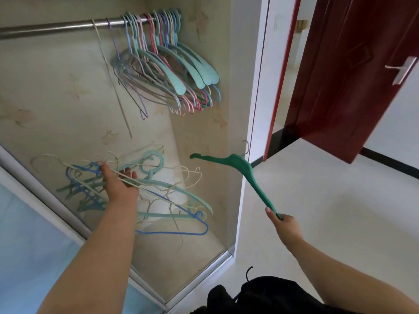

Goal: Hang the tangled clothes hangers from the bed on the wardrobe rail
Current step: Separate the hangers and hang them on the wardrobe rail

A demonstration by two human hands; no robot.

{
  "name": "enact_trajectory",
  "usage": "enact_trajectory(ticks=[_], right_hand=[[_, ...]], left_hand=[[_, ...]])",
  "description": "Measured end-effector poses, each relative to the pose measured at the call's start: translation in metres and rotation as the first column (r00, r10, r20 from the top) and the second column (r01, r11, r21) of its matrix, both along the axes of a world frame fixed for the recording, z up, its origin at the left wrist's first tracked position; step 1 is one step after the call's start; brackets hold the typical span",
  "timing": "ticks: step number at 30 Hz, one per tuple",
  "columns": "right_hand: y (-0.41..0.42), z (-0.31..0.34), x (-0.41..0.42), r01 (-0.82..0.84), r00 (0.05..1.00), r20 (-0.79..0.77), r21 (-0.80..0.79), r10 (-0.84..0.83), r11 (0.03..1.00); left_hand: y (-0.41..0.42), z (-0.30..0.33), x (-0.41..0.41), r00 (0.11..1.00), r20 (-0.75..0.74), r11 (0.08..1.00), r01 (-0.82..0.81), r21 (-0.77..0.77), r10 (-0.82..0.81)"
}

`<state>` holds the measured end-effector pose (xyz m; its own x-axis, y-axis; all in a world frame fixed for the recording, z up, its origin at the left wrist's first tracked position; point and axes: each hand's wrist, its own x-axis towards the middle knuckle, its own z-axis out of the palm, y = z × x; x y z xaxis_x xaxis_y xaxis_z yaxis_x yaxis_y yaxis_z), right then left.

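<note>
Nearest the camera lies a dark, soft black bag (267, 295) at the bottom edge, with a thin curled cord rising from it. The left hand (119, 184) grips a tangled bunch of hangers (158, 193), its fingers (130, 174) curled round thin cream wire and blue wire pieces mixed with pale teal plastic ones, 1 with a round ring at the neck. The bunch hangs in front of the open wardrobe, low and well below the rail. The right hand (284, 225) pinches 1 arm tip of a dark green hanger (240, 165), a broad moulded plastic shape with a small metal hook, held out beside the white wardrobe frame (256, 109).

The wardrobe's inner walls (56, 98) are beige with a faint leaf pattern. Higher up, a smooth steel rail (56, 27) carries a crowded row of hung hangers (167, 64) in teal, pink, lilac and blue. To the right, a dark red panelled door (353, 75) with a silver handle stands open over a pale glossy floor (328, 200). No writing is legible.
</note>
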<state>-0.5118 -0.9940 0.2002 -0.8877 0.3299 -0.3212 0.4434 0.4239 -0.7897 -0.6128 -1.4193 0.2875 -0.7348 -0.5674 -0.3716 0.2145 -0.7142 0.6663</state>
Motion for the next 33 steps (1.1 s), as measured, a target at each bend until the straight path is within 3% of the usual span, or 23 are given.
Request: enact_trajectory(ticks=[3,6,13,20,27,30,33], right_hand=[[-0.019,0.01,-0.011,-0.141,0.989,-0.022,0.173,0.147,0.975],[-0.044,0.031,-0.03,-0.292,0.948,-0.002,0.393,0.318,0.872],[-0.11,0.092,-0.069,-0.514,0.775,-0.047,0.535,0.63,0.671],[-0.18,0.131,-0.069,-0.686,0.554,0.0,0.566,0.832,0.457],[-0.227,0.17,-0.069,-0.761,0.447,0.115,0.571,0.887,0.309],[-0.245,0.18,-0.066,-0.785,0.422,0.091,0.535,0.902,0.312],[-0.267,0.194,-0.062,-0.844,0.419,0.031,0.381,0.907,0.377]], left_hand=[[0.02,-0.008,0.011,0.998,-0.018,0.998,0.067,-0.022,-0.067],[0.038,-0.016,0.026,0.992,-0.016,0.992,0.124,-0.012,-0.124],[0.041,-0.011,0.057,0.966,-0.029,0.966,0.258,0.019,-0.258],[0.027,0.0,0.08,0.936,-0.088,0.936,0.348,0.06,-0.342],[0.016,0.007,0.097,0.925,-0.086,0.928,0.372,0.015,-0.369],[0.011,0.007,0.096,0.929,-0.08,0.932,0.363,-0.002,-0.362],[0.009,0.011,0.095,0.931,-0.093,0.935,0.354,-0.006,-0.353]])
